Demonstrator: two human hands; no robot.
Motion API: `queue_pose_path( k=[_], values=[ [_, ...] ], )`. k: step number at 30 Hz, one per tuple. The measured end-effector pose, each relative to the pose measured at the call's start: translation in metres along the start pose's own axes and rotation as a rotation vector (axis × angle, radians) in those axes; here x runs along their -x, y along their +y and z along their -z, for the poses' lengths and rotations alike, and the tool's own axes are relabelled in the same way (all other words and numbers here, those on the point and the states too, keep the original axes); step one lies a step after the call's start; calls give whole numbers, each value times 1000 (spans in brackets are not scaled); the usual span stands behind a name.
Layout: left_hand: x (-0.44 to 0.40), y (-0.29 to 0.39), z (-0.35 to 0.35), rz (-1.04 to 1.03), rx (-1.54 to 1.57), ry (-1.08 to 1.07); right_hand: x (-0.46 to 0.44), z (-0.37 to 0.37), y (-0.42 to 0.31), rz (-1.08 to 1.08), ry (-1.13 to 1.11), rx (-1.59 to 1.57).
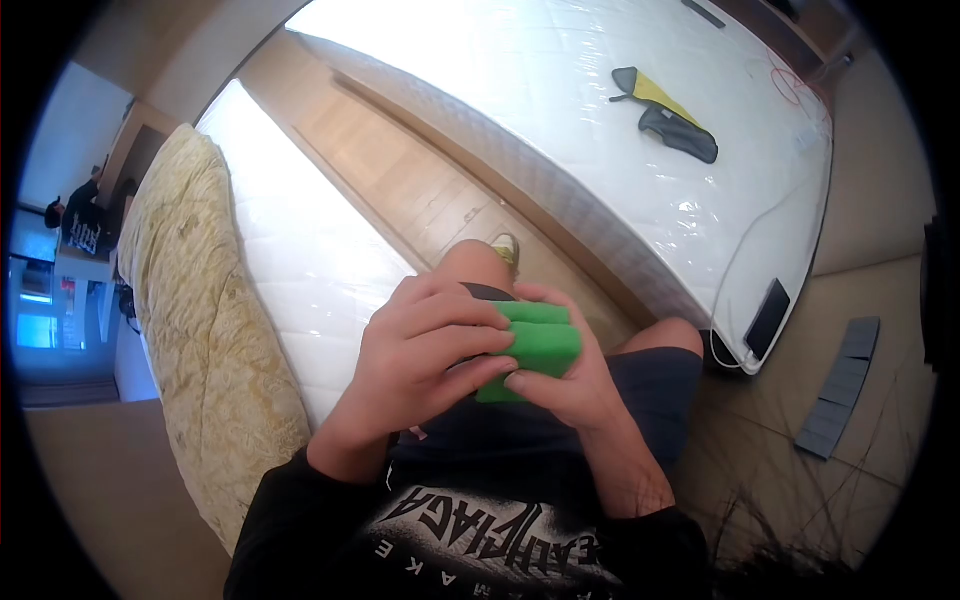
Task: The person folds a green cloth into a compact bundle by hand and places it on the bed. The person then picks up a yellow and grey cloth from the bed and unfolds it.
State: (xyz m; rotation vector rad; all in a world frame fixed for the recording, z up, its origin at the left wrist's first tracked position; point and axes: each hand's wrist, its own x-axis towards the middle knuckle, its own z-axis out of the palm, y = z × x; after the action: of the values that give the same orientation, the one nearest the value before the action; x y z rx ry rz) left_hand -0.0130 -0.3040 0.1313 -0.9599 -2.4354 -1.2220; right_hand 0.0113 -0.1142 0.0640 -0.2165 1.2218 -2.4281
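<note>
Between my two hands, above my lap, is a bright green block-like thing [545, 345] with soft-looking edges and a groove across its upper part. I cannot make out whether it is foam or folded cloth. On its left side the fingers of my left hand [425, 335] press against it, bent and close together. My right hand [575, 390] is wrapped round its right side, with the thumb on the near face. Part of its left side and underside is hidden by my hands.
A plastic-covered white mattress [560, 90] holds a yellow-and-black pouch-like item [665, 110], a phone [768, 318] and a white cable [735, 265]. Left of me lie another mattress [290, 240] and a patterned quilt [215, 330]. A grey segmented strip [840, 388] hangs or lies at right. Far left, a person [85, 215] is visible.
</note>
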Motion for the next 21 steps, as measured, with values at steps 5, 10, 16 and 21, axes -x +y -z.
queue_pose_path(
  k=[5,10,16,21],
  values=[
    [6,10,-3,54,-16,54,1,-1,-1,3,-5,43],
    [8,3,2,89,112,44,1,2,-1,15,-38,56],
    [6,-27,26,-15,254,-195,1,17,7,-141,-233,-352],
    [-11,-9,28,-80,136,-274,-1,19,9,-207,-261,-379]
  ],
)
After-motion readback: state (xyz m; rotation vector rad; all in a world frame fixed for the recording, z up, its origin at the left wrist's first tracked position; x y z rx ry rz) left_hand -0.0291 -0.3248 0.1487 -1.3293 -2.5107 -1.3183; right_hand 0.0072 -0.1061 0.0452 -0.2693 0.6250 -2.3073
